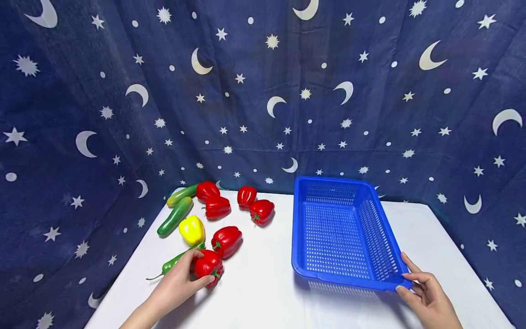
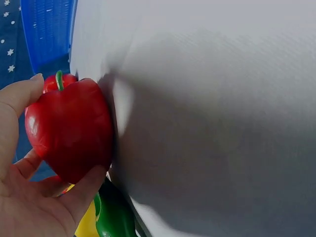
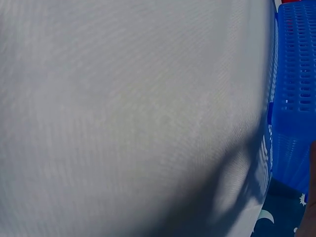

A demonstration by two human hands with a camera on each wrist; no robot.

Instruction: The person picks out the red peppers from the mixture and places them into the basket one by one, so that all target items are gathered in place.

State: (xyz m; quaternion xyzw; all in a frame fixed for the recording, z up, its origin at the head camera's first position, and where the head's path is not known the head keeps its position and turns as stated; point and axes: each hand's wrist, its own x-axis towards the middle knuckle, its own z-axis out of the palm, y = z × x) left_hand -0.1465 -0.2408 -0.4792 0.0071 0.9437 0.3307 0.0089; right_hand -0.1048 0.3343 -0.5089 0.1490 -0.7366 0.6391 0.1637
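My left hand (image 1: 176,283) holds a red bell pepper (image 1: 208,267) between thumb and fingers, low over the front left of the table. In the left wrist view that pepper (image 2: 69,128) shows its green stem, with the fingers curved about its sides. A green chili pepper (image 1: 172,263) lies just behind the hand, partly covered by it. At the right, my right hand (image 1: 429,294) grips the near right corner of a blue plastic basket (image 1: 337,284), which has nothing in it. Only a dark sliver of that hand (image 3: 312,197) enters the right wrist view.
Beyond the held pepper lie a yellow bell pepper (image 1: 191,230), another red bell pepper (image 1: 227,241) and two green cucumber-like vegetables (image 1: 176,217). Several more red peppers (image 1: 218,207) sit farther back. A star-and-moon cloth (image 1: 263,91) hangs behind and beside the white table (image 1: 263,292).
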